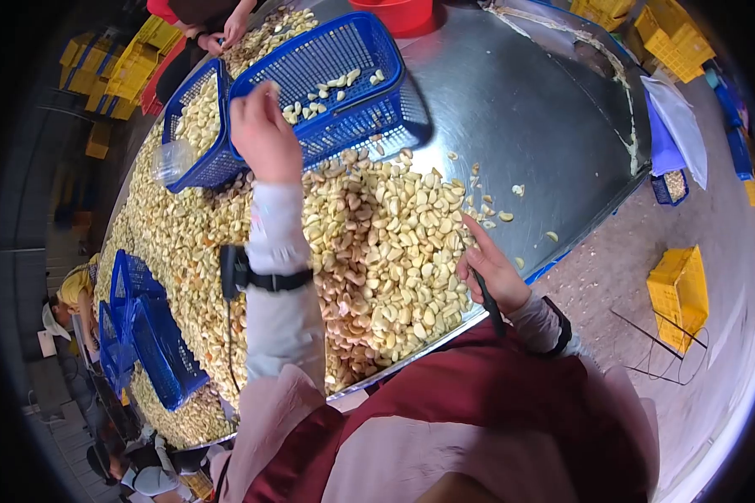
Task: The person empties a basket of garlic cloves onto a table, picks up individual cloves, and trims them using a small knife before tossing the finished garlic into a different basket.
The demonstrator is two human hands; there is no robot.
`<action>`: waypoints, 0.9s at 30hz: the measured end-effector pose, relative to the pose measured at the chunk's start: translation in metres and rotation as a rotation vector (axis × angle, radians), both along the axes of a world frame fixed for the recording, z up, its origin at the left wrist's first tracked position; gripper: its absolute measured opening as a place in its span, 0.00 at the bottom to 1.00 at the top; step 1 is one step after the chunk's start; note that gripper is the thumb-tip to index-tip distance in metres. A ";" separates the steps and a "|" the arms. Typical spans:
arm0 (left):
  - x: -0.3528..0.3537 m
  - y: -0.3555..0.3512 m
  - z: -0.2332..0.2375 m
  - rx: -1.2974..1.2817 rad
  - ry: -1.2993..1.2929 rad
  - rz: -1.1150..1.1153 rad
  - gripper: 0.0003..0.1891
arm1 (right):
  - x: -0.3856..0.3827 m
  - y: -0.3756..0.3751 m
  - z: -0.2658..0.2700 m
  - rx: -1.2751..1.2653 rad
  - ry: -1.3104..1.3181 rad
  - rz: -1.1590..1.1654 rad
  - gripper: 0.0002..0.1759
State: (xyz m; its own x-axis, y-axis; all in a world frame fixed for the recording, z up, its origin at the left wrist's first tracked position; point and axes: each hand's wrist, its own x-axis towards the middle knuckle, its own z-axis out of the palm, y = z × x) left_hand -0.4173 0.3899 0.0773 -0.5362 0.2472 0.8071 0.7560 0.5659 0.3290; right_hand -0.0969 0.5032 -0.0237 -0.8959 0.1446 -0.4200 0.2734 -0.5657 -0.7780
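Observation:
My left hand (264, 130) is over the near left part of a blue basket (335, 134), its fingers bent together around something pale at the fingertips, too small to make out. Several pale, bean-shaped pieces lie in that basket. My right hand (495, 272) is wrapped round the dark handle of a knife (486, 303) at the right edge of the heap. A large heap of pale and brownish pieces (403, 251) spreads over the metal table (512, 109) between and around my arms.
A second blue basket (195, 126) holds pale pieces, with a clear cup (173, 162) at its side. More blue baskets (164, 344) lie at the left. A red basin (401, 15) and a co-worker's hands (226, 35) are at the top. A yellow crate (679, 293) stands on the floor.

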 end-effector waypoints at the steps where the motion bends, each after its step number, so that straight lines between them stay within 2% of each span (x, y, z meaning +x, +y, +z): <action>1: -0.047 0.003 -0.015 -0.072 -0.005 -0.007 0.08 | -0.002 -0.002 0.002 0.016 0.025 -0.033 0.33; 2: -0.085 0.006 -0.040 -0.145 -0.010 -0.013 0.09 | -0.004 -0.003 0.005 0.026 0.024 -0.037 0.33; 3: -0.091 0.015 -0.044 -0.366 -0.462 0.037 0.12 | -0.007 -0.005 0.007 0.027 0.031 -0.072 0.33; 4: -0.083 0.022 -0.061 -0.420 -0.479 0.167 0.15 | -0.009 -0.006 0.010 0.025 0.041 -0.107 0.33; 5: -0.066 0.026 -0.068 -0.319 0.008 0.101 0.14 | -0.012 -0.006 0.015 0.020 -0.003 -0.120 0.33; 6: -0.020 0.028 -0.043 -0.368 0.059 0.054 0.13 | -0.017 -0.003 0.014 0.018 0.001 -0.133 0.33; 7: 0.010 0.027 -0.046 -0.436 -0.002 -0.073 0.10 | -0.018 -0.001 0.011 0.048 0.001 -0.134 0.34; 9: 0.071 0.017 -0.078 -0.820 -0.237 -0.172 0.09 | -0.022 -0.002 0.004 0.112 -0.007 -0.162 0.31; 10: 0.087 0.009 -0.100 -0.858 -0.413 -0.260 0.11 | -0.025 0.000 0.002 0.108 -0.020 -0.166 0.31; 12: 0.095 -0.007 -0.118 -0.886 -0.512 -0.316 0.10 | -0.033 0.003 0.000 0.095 -0.060 -0.065 0.27; 14: 0.089 -0.019 -0.121 -0.521 -0.786 -0.421 0.07 | -0.040 0.000 -0.002 0.101 -0.069 -0.094 0.26; 15: 0.088 -0.024 -0.113 -0.360 -1.083 -0.457 0.08 | -0.042 -0.002 -0.004 0.144 -0.066 -0.072 0.26; 16: 0.088 -0.029 -0.112 -0.359 -1.086 -0.454 0.08 | -0.045 -0.002 -0.005 0.193 -0.057 -0.050 0.26; 18: 0.097 -0.045 -0.108 0.469 -1.901 -0.730 0.10 | -0.052 -0.007 0.012 0.238 -0.069 0.025 0.27; 19: 0.099 -0.052 -0.103 0.531 -2.009 -0.791 0.12 | -0.057 -0.013 0.019 0.404 0.022 0.081 0.28; 20: 0.101 -0.057 -0.102 0.535 -2.009 -0.787 0.12 | -0.060 -0.019 0.021 0.569 0.113 0.137 0.30; 21: 0.105 -0.062 -0.102 0.639 -2.071 -0.861 0.12 | -0.062 -0.020 0.019 0.635 0.172 0.189 0.33; 22: 0.108 -0.064 -0.102 0.748 -2.129 -0.937 0.12 | -0.065 -0.025 0.016 0.635 0.170 0.195 0.33; 24: 0.113 -0.066 -0.098 0.765 -2.133 -0.954 0.13 | -0.076 -0.033 0.020 0.884 0.430 0.090 0.32; 25: 0.116 -0.067 -0.095 0.775 -2.140 -0.970 0.14 | -0.071 -0.028 0.033 0.653 0.320 0.214 0.29; 27: 0.121 -0.073 -0.101 0.783 -2.135 -1.014 0.16 | -0.074 -0.026 0.025 0.723 0.361 0.248 0.29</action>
